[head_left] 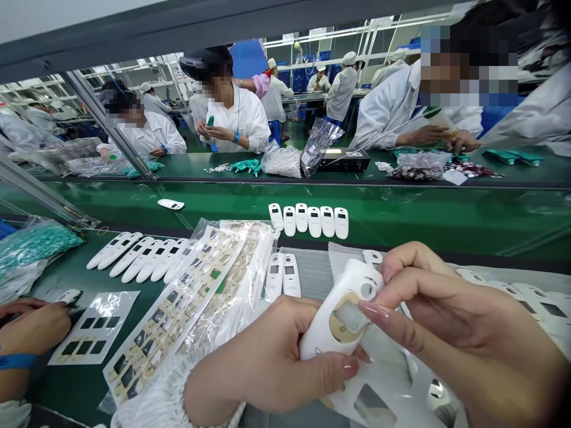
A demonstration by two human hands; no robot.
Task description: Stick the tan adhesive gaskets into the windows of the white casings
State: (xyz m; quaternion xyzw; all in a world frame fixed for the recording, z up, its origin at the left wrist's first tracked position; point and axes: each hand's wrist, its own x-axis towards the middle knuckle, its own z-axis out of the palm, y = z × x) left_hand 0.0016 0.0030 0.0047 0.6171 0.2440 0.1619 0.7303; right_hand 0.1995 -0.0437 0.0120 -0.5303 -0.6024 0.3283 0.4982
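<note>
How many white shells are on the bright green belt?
7: one white shell alone at left, six shells in a row farther right. More could be hidden.

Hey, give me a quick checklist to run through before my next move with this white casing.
1. White casing held by the left hand: ok.
2. Right hand at the tan-edged sticker: ok, a fingertip meets its window's edge.
3. Round hole clear of the sticker: ok.
4. Sticker flat all round: cannot tell, fingers cover part.
5. Casings on the green belt all together: not ok, one casing lies apart.
</note>
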